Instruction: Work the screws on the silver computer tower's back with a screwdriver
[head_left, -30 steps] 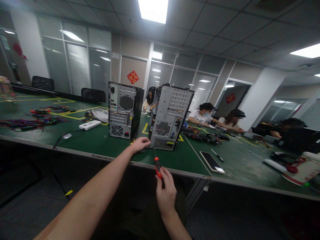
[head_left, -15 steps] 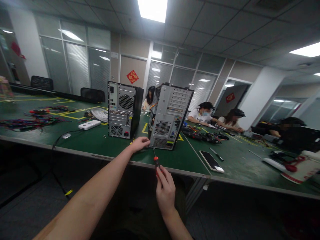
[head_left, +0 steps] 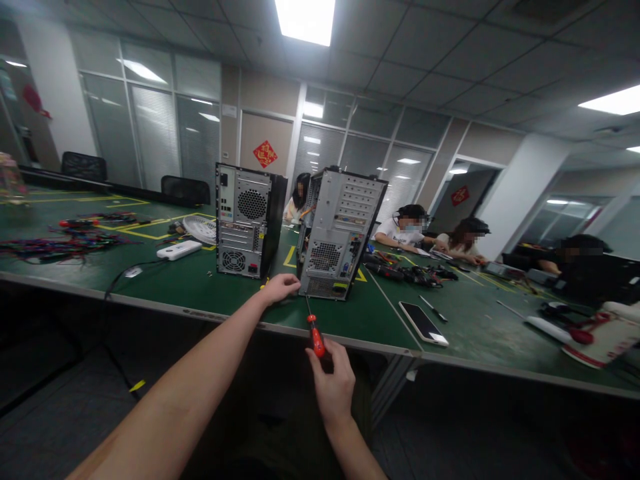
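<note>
Two computer cases stand upright on the green table, their back panels towards me. At the lower left corner of the right computer case [head_left: 327,257] is the tip of a red and black screwdriver [head_left: 316,339], which slants down towards me. My right hand [head_left: 334,383] grips the end of its handle between thumb and fingers. My left hand [head_left: 281,288] is closed in a pinch beside that same corner, fingertips near the screwdriver tip. Whatever they pinch is hidden. The left computer case [head_left: 243,227] stands just behind my left hand.
A phone [head_left: 423,323] and a pen-like tool [head_left: 433,308] lie to the right. Bundled cables [head_left: 415,272] are behind them. A white power strip [head_left: 179,250], a white basket [head_left: 200,228] and coloured wires [head_left: 65,243] lie left. Several people sit across the table.
My right hand has slid back along the screwdriver to the handle's end, so more of the red handle shows. My left hand and both cases have stayed in place.
</note>
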Demonstrator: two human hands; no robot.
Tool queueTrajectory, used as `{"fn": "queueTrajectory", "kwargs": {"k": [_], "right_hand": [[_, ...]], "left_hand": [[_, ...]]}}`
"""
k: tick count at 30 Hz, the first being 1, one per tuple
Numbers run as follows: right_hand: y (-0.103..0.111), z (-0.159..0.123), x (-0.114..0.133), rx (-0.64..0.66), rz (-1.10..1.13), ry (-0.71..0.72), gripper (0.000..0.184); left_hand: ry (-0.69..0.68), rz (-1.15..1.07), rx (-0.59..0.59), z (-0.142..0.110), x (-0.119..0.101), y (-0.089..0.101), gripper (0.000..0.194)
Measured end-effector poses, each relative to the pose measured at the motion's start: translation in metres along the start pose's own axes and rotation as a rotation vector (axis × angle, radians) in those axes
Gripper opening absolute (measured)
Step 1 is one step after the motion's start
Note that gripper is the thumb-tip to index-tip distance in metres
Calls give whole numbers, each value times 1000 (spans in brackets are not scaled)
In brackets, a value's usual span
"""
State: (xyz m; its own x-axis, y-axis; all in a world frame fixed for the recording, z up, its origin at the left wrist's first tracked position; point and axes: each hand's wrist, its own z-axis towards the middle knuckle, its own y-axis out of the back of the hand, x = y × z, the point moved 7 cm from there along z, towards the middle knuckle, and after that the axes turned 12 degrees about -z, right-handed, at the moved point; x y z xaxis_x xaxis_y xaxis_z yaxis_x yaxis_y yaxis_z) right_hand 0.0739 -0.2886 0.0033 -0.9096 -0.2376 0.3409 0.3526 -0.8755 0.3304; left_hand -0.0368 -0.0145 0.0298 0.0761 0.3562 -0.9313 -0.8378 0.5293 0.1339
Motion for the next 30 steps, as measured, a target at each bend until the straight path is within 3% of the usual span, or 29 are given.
{"fn": "queueTrajectory", "kwargs": {"k": [6,12,15,30], "right_hand": [[-1,-1,1,-6,-17,35,27],[-7,-5,8,43,-47,177,52],[-8,-5,9,55,-52,183,58],[2,-2,7,-40,-23,76,29]], "left_hand": [[-1,15,-5,0,-1,0,34],[-5,15,0,-1,-4,-1,35],[-9,19,-2,-1,-4,-1,35],[-14,25,-9,-1,-1,2,34]]}}
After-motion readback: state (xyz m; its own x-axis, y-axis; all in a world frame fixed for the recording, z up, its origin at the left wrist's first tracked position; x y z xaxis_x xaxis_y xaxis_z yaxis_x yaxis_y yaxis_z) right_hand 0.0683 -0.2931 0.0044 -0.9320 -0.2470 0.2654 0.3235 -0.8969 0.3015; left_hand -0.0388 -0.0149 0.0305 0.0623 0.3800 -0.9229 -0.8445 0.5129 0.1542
